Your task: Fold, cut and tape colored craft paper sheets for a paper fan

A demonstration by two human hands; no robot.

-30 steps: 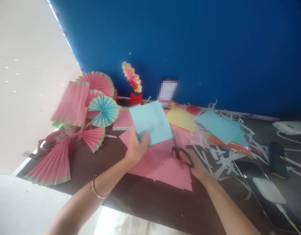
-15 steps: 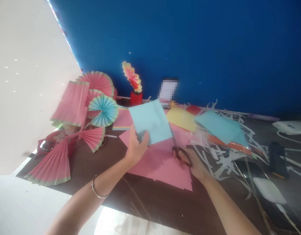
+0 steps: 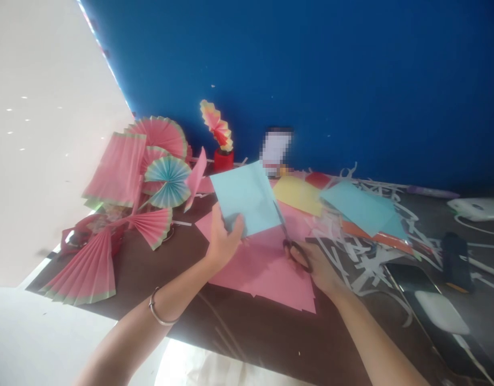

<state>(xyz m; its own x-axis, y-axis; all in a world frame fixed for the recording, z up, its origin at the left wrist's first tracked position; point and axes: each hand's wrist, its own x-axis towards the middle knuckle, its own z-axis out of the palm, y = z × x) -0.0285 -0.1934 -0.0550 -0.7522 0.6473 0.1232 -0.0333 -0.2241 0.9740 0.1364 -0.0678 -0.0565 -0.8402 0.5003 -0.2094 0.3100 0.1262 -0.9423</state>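
While Folding Shows, Trimming Seems Midway

As green-edged pink pleated paper fans (image 3: 118,171) look finished leftmost, your left hand (image 3: 224,238) pinches a squarish light-blue paper sheet (image 3: 247,194), lacking any clear long axis, above flat pink paper (image 3: 263,271). Its right-edge cut seems unfinished: dark-handled scissors (image 3: 286,243) lie lengthwise along it, pointing up-left, away from you, your right hand (image 3: 320,268) curled round the handles.

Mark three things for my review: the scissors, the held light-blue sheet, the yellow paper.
scissors (image 3: 287,243): head view, where blades meet handles
light-blue sheet (image 3: 247,197): head view, middle of its face
yellow paper (image 3: 297,195): head view, middle of its visible surface
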